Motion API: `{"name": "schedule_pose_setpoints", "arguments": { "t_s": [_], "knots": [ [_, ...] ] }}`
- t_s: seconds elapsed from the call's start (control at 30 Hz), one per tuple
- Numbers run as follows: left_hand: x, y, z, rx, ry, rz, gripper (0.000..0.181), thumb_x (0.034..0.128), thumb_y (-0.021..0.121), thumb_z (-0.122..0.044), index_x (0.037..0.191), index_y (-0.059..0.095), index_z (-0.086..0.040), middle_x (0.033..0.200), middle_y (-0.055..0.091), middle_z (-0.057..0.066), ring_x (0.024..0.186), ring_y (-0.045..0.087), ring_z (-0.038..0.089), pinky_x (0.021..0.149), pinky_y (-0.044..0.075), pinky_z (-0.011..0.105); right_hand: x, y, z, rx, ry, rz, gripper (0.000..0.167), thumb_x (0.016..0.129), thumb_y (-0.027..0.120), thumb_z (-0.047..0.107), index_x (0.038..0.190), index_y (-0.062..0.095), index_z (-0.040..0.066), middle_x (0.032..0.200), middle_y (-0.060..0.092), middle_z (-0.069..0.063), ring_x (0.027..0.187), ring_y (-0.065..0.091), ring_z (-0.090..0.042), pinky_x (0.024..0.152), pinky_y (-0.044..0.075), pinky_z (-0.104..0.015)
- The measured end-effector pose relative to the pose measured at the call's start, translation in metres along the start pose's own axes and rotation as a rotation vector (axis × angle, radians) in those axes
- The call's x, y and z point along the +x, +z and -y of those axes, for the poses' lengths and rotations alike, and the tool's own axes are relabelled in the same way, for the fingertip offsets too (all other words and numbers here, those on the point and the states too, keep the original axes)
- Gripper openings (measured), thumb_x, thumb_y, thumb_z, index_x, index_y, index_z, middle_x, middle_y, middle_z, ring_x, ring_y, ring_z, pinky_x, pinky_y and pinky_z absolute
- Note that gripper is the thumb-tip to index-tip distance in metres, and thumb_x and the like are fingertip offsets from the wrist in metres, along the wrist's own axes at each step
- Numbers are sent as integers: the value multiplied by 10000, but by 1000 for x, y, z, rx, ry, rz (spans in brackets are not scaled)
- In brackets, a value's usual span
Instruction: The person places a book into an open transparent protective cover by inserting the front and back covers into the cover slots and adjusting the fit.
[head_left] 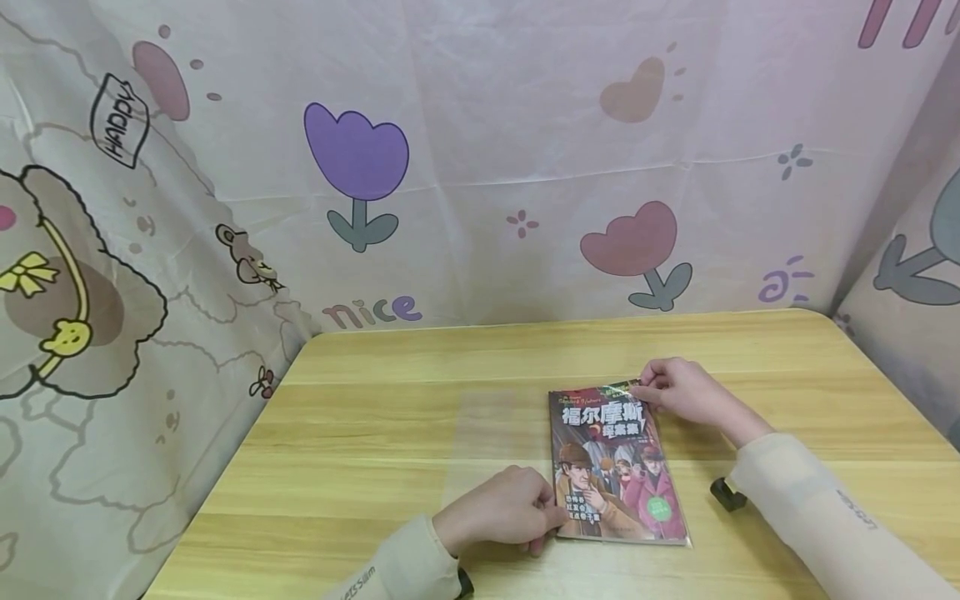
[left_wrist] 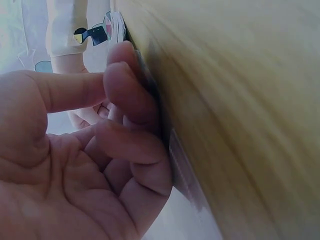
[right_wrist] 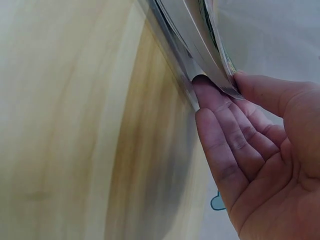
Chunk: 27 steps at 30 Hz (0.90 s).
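I log the paperback (head_left: pixel 618 467) on the surface (head_left: pixel 360 433), between 4 and 5 o'clock — judged light, pliable, probably slick. My right grip (head_left: pixel 681 393) pinches its 1 o'clock corner; whether my left grip (head_left: pixel 506 510) grasps its 8 o'clock edge, I cannot tell. Opposite edges suit best.

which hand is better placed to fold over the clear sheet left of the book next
Probably the left hand: it is at the left edge of the book, on the same side as the clear sheet. The right hand grips the book's far right corner.
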<state>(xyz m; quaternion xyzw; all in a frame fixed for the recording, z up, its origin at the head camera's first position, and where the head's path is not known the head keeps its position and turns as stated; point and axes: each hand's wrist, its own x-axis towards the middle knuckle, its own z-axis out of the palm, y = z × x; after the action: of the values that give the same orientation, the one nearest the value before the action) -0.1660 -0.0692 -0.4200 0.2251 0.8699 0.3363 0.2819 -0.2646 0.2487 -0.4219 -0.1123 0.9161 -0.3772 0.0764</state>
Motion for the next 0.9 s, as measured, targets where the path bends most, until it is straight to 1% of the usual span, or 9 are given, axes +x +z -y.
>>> {"name": "schedule_pose_setpoints", "arguments": {
  "t_s": [0.17, 0.4, 0.53, 0.67, 0.8, 0.9],
  "knots": [
    [0, 0, -1, 5, -5, 10, 417, 1045, 685, -276, 646, 651, -161, 479, 601, -72, 420, 452, 61, 490, 327, 199, 0, 1, -2, -24, -6, -6, 218, 993, 766, 254, 954, 685, 56, 775, 707, -9, 682, 580, -135, 586, 473, -247],
    [-1, -1, -3, 31, -7, 8, 414, 1045, 689, -276, 648, 649, -166, 478, 595, -70, 421, 426, 63, 482, 318, 202, 0, 2, -4, -64, -21, -23, 221, 971, 795, 262, 919, 712, 64, 804, 718, -13, 724, 581, -140, 634, 476, -247],
    [-2, -1, -3, 46, -16, 7, 413, 1044, 694, -284, 650, 647, -169, 476, 588, -72, 426, 409, 67, 481, 309, 208, 0, 2, -7, -81, -17, -17, 226, 979, 789, 267, 926, 721, 58, 798, 715, -14, 709, 600, -139, 608, 478, -247],
    [-2, -2, -4, 60, -22, 4, 415, 1042, 698, -285, 647, 646, -171, 472, 582, -74, 424, 417, 67, 480, 318, 209, 2, 3, -8, -92, -16, -11, 234, 981, 789, 283, 934, 725, 62, 766, 694, -5, 685, 599, -137, 578, 456, -246],
    [-1, -2, -5, 86, -15, 8, 430, 1041, 700, -283, 630, 637, -173, 460, 578, -82, 401, 438, 56, 493, 359, 199, 3, 3, -9, -101, -7, -6, 246, 981, 791, 304, 938, 723, 71, 730, 678, 10, 667, 590, -133, 573, 433, -249],
    [0, -2, -5, 81, -13, 25, 427, 1040, 703, -278, 634, 632, -167, 462, 588, -79, 393, 468, 59, 497, 368, 199, 2, 3, -9, -87, 12, 9, 248, 983, 789, 296, 944, 709, 65, 709, 675, 8, 654, 606, -136, 568, 450, -252]
  ]
}}
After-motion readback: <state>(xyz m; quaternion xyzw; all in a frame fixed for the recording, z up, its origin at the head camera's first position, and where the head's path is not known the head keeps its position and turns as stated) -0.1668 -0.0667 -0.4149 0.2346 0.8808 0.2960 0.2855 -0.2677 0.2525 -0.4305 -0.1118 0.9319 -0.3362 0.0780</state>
